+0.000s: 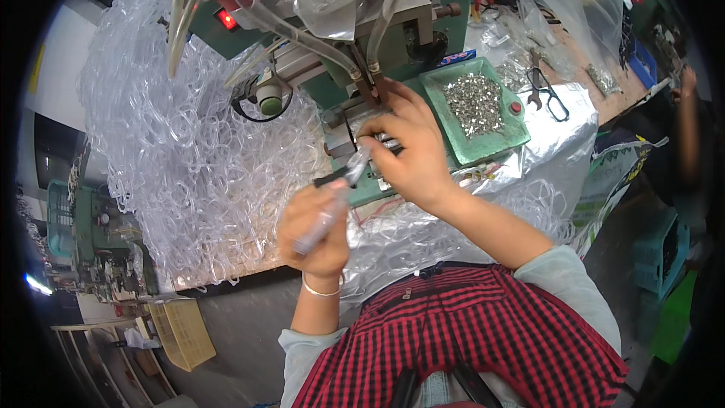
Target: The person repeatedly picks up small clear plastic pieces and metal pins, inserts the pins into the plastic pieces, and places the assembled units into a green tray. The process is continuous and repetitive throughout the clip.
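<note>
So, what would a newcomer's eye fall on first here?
Probably the huge tangle of clear plastic loops, heaped left of the green machine. Then the green tray of shiny metal bits, right of the right hand. Centrally, the left hand holds a blurred clear strip.

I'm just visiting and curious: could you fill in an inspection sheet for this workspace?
Surface: wooden table, partly under a silvery sheet.
Job's things: blurred clear strip; green machine; green tray holding small metal pieces.
Clutter: large heap of clear plastic loops on the left; scissors right of the tray.
Hands: left hand gripping the strip; right hand at the machine's head, its grip unclear.
Cables: clear hoses running down to the machine's head.
Surroundings: yellow crate lower left; teal crate and another person's arm at right.
</note>
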A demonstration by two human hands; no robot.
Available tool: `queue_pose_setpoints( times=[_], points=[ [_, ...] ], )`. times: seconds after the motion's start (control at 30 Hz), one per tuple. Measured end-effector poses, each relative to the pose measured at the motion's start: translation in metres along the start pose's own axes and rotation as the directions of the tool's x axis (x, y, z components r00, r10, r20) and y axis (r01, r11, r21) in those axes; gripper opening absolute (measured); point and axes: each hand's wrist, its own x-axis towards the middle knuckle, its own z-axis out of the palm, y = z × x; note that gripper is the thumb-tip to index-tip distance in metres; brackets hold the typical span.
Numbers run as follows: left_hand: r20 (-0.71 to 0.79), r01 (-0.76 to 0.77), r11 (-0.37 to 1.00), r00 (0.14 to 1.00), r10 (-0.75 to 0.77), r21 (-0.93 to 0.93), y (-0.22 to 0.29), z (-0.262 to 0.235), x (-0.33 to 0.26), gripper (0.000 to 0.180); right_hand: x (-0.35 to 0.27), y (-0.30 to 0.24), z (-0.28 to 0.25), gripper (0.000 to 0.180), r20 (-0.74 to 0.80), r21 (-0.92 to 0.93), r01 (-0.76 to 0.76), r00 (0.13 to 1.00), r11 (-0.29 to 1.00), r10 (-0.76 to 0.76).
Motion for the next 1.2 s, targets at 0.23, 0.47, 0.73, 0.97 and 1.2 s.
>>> queue_pose_setpoints(
  times=[0.23, 0.47, 0.73, 0.97, 1.2],
  points=[
    [0.341, -0.470, 0.876, 0.845, 0.411, 0.108, -0.013, 0.035, 0.016, 0.017, 0.012, 0.092, -0.072, 0.011, -0.438, 0.224, -0.154, 0.866, 0.962, 0.241],
    [0.383, -0.494, 0.867, 0.813, 0.437, 0.059, -0.028, 0.040, 0.019, 0.021, -0.023, 0.109, -0.112, 0.018, -0.066, -0.323, -0.365, 0.929, 0.873, 0.364],
    [0.353, -0.269, 0.960, 0.908, 0.227, 0.074, -0.010, 0.035, -0.006, 0.025, -0.023, 0.127, -0.087, 0.013, 0.083, -0.639, 0.015, 0.995, 0.769, 0.050],
    [-0.235, 0.007, 0.878, 0.965, 0.120, 0.479, 0.021, -0.085, -0.013, 0.027, -0.027, 0.132, -0.095, 0.012, -0.016, -0.519, -0.021, 1.000, 0.855, 0.015],
    [0.168, 0.068, 0.538, 0.910, -0.378, 0.840, -0.027, -0.133, 0.016, 0.013, -0.006, 0.119, -0.073, 0.013, -0.096, -0.355, -0.165, 0.985, 0.920, 0.140]
  ],
)
